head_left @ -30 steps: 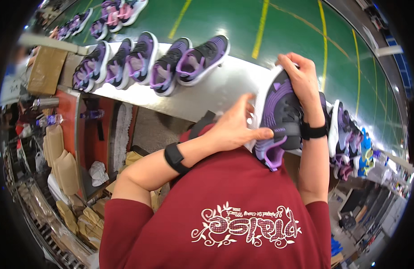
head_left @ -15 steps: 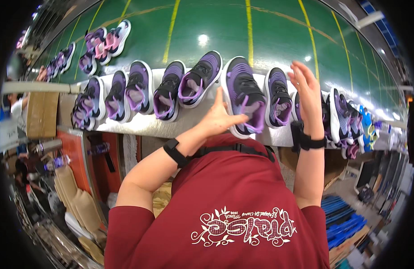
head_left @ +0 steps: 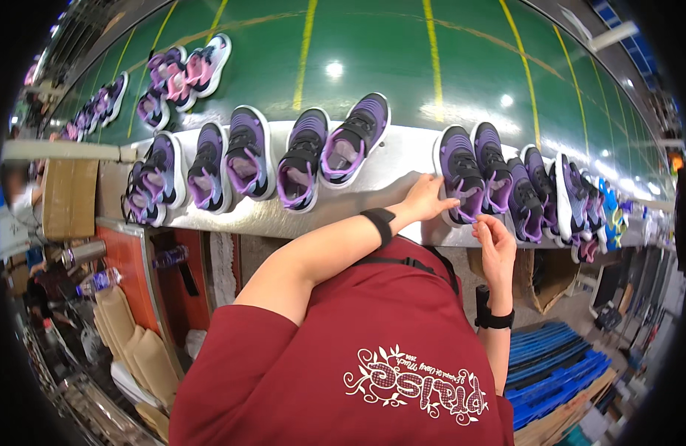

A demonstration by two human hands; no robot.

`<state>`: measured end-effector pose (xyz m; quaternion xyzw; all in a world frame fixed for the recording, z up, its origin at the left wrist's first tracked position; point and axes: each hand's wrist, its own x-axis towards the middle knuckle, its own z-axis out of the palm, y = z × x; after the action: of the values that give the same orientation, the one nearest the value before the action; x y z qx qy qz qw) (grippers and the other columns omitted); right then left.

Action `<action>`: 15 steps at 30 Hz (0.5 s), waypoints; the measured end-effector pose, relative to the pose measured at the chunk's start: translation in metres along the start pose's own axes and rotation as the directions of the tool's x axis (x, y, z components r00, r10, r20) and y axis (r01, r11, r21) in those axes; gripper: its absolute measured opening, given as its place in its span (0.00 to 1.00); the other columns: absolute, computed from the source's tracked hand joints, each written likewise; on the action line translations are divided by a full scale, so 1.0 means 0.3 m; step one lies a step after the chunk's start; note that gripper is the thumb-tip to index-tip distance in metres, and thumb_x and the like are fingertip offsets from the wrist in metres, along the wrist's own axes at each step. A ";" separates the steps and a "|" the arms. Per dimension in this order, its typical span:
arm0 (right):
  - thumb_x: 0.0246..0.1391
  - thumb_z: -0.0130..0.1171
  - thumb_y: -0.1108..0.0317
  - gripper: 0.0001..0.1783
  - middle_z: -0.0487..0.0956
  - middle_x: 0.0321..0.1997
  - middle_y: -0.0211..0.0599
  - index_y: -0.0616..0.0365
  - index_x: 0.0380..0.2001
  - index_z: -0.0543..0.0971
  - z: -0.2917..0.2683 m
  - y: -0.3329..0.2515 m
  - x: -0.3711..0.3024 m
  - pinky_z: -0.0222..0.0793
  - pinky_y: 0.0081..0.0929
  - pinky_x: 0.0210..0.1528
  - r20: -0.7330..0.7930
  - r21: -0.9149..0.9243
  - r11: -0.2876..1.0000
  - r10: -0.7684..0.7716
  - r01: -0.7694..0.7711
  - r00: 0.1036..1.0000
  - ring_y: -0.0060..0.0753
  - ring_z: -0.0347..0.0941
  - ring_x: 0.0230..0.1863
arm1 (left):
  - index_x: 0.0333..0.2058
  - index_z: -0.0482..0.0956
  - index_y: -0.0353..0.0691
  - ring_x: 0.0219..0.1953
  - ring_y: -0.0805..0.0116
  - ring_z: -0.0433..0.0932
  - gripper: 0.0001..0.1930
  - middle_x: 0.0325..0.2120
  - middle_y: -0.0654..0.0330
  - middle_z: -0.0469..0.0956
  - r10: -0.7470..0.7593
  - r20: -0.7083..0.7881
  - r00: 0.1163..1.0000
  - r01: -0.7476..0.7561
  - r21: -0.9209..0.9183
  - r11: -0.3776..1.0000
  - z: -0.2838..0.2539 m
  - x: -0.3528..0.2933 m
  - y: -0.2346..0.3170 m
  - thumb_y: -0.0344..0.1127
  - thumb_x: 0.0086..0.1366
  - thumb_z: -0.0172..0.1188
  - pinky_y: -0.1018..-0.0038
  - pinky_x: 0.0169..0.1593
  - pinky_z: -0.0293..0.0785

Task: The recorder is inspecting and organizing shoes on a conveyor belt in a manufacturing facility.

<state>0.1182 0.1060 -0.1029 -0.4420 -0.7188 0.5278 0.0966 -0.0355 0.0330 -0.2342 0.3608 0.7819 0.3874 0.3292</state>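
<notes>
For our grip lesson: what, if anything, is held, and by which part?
A purple shoe, apparently pinched at its heel by the right hand; left hand at its side.

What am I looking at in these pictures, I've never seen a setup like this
There is no machine: a person works bare-handed. The camera sits on that person's head, looking down through a wide lens, so straight edges look bent. Black-and-purple shoes line a shiny metal ledge beside a green surface with yellow stripes. The left hand is at one shoe, thumb near its heel; the right hand has its fingers by that heel. Whether either grips it is unclear.
</notes>
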 end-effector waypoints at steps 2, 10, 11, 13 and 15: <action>0.58 0.54 0.69 0.11 0.80 0.31 0.32 0.65 0.40 0.78 0.032 -0.007 0.023 0.69 0.19 0.38 0.028 -0.055 0.998 -0.040 0.042 0.999 0.19 0.74 0.32 | 0.50 0.71 0.33 0.44 0.49 0.74 0.33 0.44 0.42 0.70 0.087 0.077 0.993 -0.079 -0.099 0.992 -0.069 -0.063 -0.032 0.52 0.52 0.65 0.64 0.47 0.71; 0.53 0.55 0.69 0.10 0.79 0.36 0.47 0.59 0.38 0.78 0.310 -0.064 0.070 0.72 0.35 0.41 0.492 -0.210 0.826 -0.373 0.524 0.786 0.49 0.76 0.38 | 0.41 0.77 0.38 0.42 0.54 0.73 0.14 0.37 0.54 0.75 0.158 -0.529 0.834 0.016 0.309 0.951 -0.460 -0.532 -0.082 0.27 0.53 0.60 0.64 0.48 0.69; 0.54 0.54 0.69 0.10 0.78 0.39 0.46 0.58 0.39 0.77 0.344 -0.059 0.064 0.71 0.37 0.42 0.522 -0.193 0.807 -0.397 0.558 0.755 0.49 0.75 0.41 | 0.42 0.77 0.38 0.45 0.54 0.71 0.16 0.40 0.54 0.74 0.132 -0.601 0.788 0.111 0.350 0.930 -0.482 -0.575 -0.080 0.28 0.52 0.61 0.62 0.50 0.66; 0.53 0.54 0.69 0.10 0.76 0.40 0.45 0.59 0.38 0.76 0.399 -0.092 0.063 0.69 0.36 0.47 0.612 -0.165 0.780 -0.399 0.604 0.683 0.48 0.72 0.44 | 0.49 0.73 0.39 0.51 0.52 0.69 0.23 0.47 0.53 0.71 0.123 -0.630 0.767 0.259 0.479 0.839 -0.511 -0.630 -0.111 0.29 0.51 0.62 0.62 0.53 0.66; 0.49 0.56 0.73 0.14 0.74 0.42 0.44 0.60 0.41 0.75 0.454 -0.094 0.073 0.67 0.37 0.50 0.665 -0.092 0.752 -0.442 0.653 0.602 0.49 0.69 0.46 | 0.52 0.71 0.39 0.54 0.51 0.67 0.27 0.51 0.53 0.69 0.078 -0.592 0.802 0.310 0.524 0.794 -0.526 -0.638 -0.134 0.29 0.51 0.63 0.63 0.55 0.65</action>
<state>0.0077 0.0290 -0.1442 -0.0127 -0.8878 0.4568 -0.0536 -0.0732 -0.1997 -0.1468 0.2568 0.9468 0.1907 -0.0345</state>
